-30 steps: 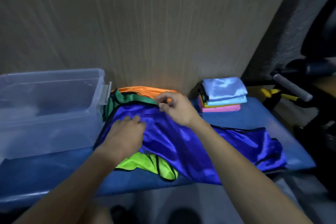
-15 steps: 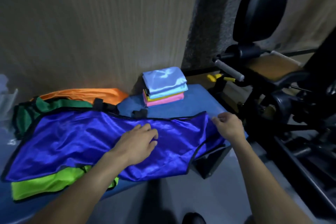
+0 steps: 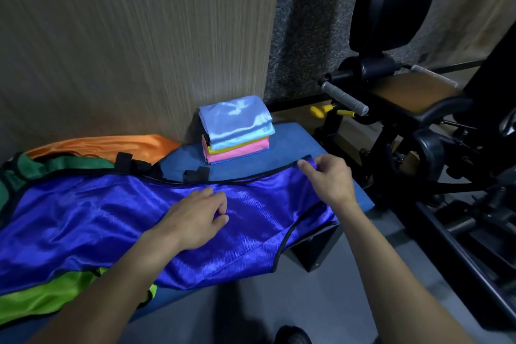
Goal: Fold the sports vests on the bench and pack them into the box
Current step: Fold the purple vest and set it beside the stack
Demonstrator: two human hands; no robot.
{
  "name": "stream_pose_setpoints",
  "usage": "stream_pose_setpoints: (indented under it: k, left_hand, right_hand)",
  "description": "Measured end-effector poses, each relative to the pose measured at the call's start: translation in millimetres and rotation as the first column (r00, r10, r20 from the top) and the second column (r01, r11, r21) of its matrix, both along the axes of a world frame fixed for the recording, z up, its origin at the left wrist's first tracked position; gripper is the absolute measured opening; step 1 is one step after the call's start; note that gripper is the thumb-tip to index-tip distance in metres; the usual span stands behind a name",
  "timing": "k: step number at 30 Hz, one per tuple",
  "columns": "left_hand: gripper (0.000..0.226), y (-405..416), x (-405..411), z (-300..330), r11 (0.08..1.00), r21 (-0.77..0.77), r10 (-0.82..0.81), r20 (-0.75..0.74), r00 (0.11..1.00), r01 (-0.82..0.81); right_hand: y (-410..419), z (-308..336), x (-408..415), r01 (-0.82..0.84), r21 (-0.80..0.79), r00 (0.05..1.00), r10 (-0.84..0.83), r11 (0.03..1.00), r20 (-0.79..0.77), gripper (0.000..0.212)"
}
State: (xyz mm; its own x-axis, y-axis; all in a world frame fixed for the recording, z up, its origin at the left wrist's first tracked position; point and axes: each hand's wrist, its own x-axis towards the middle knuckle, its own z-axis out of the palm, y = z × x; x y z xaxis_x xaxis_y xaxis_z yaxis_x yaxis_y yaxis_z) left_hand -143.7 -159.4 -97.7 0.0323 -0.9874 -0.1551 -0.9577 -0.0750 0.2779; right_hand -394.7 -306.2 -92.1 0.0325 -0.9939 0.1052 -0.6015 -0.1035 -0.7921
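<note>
Blue vest (image 3: 111,220), glossy satin with black piping, lies spread flat over the padded blue worktop (image 3: 293,142), covering lime (image 3: 42,296), green (image 3: 30,170) and orange (image 3: 111,145) vests. Left hand (image 3: 192,218) rests palm-down on its middle, fingers loosely bent, grasping nothing; right hand (image 3: 329,179) pinches the far right hem corner. Folded stack (image 3: 237,128) of light-blue, yellow and pink sits behind, near the wall.

Dim room, soft light from above front. Glare streaks on blue vest (image 3: 111,218) and light blue top of folded stack (image 3: 237,117). Wall (image 3: 125,36) streaked, slightly motion-blurred. Machine (image 3: 418,120) at right sinks into dark shadow. Wide-angle bending at edges; forearms stretched near bottom.
</note>
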Motion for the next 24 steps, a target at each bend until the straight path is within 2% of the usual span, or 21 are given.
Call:
stream_pose_setpoints:
  k: [3,5,8,11,18,24]
  left_hand:
    - [0.018,-2,2,0,1.0,0.016,0.004,-0.015,1.0,-0.003]
    - [0.021,-2,2,0,1.0,0.018,0.006,-0.023,1.0,-0.005]
    - [0.022,-2,2,0,1.0,0.004,0.006,-0.037,0.999,-0.006]
    - [0.021,-1,3,-1,1.0,0.0,0.006,-0.044,0.999,-0.006]
    - [0.022,1,5,3,0.998,-0.066,0.01,-0.043,0.999,-0.013]
    - [0.023,5,2,8,0.991,-0.131,-0.017,-0.012,1.0,0.015]
  right_hand:
    - [13,20,-5,0.028,-0.104,0.996,-0.019,0.994,0.088,0.046]
    - [15,24,-11,0.066,-0.055,0.994,-0.061,0.996,0.09,0.044]
    - [12,15,-20,0.084,0.109,0.996,-0.083,0.991,-0.011,0.045]
    - [9,3,-26,0.093,0.195,0.988,-0.066,0.976,-0.141,0.042]
    - [13,6,-34,0.06,0.295,0.986,-0.01,0.954,-0.167,0.037]
    - [9,-9,-37,0.116,0.351,0.915,0.038,0.929,-0.402,0.059]
